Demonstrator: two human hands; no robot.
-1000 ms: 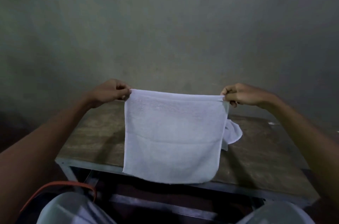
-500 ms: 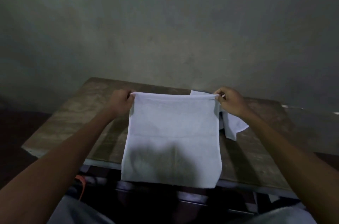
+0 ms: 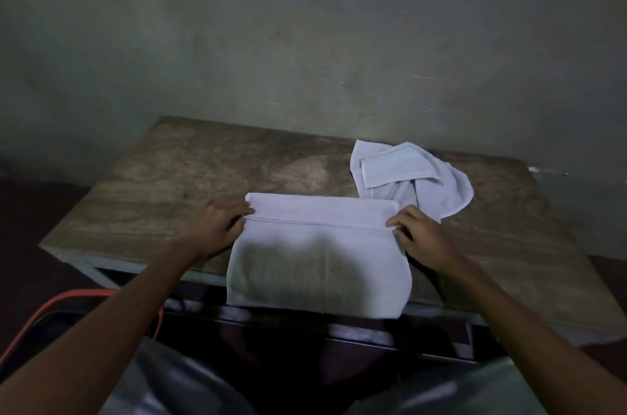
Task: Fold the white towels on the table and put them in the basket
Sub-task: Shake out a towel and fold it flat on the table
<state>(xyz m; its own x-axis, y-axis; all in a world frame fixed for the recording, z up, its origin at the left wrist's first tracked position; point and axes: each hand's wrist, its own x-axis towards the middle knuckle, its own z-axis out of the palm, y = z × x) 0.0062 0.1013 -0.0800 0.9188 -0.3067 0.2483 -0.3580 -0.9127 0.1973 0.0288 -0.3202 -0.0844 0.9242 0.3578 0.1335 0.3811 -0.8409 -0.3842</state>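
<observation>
Grey-green wall (image 3: 305, 41), scuffed and dim, fills the upper half of the view. Below it stands a worn wooden counter (image 3: 169, 183) on a pale metal frame, its far edge against the wall.

A white towel (image 3: 319, 245) lies spread on the near middle of the counter. Its far end is turned back on itself in a narrow band, and its near end hangs over the front edge. A shadow falls across its middle. Just beyond its right far corner sits a second towel (image 3: 424, 183), crumpled in a loose heap and touching or overlapping the first one there.

At the lower left, under the counter's front edge, curves the orange rim (image 3: 68, 295) of a dark container; what it holds cannot be made out.

The left grip (image 3: 217, 228) is closed on the left end of the turned-back band, fingertips on top. The right grip (image 3: 424, 238) pinches the right end of the same band with curled fingers.
</observation>
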